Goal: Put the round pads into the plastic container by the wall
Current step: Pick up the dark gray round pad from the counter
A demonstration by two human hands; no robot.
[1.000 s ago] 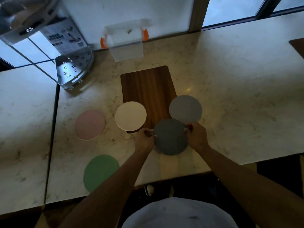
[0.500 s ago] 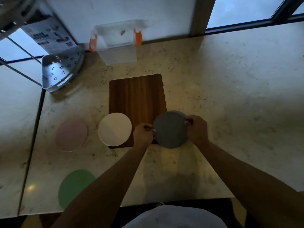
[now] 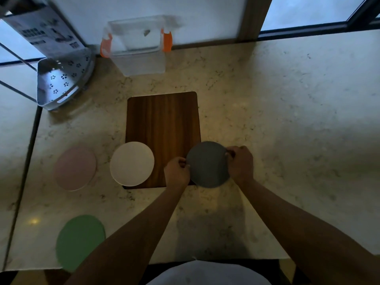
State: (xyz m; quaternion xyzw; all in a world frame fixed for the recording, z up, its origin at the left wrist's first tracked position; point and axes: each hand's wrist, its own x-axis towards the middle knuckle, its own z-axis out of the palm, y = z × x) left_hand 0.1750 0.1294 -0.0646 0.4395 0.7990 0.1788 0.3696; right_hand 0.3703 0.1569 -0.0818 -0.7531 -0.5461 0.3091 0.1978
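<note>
Both my hands hold a dark grey round pad [image 3: 207,164] at the near right corner of the wooden board. My left hand [image 3: 177,171] pinches its left edge and my right hand [image 3: 240,161] pinches its right edge. The lighter grey pad is hidden beneath it. A white pad [image 3: 132,163] overlaps the board's near left corner. Left of it on the counter lies a pink pad [image 3: 75,168]. A green pad [image 3: 80,241] lies at the counter's near left edge. The clear plastic container [image 3: 144,62] with orange clips stands by the wall, apart from both hands.
A dark wooden board [image 3: 162,120] lies in the middle of the marble counter [image 3: 287,120]. A perforated metal corner rack [image 3: 61,79] stands at the back left beside the container. A seam [image 3: 30,151] splits the counter on the left. Windows run along the back.
My hands carried the dark grey pad away from me and set it over the lighter grey pad, which no longer shows. The camera view shifted; the other pads have not moved.
</note>
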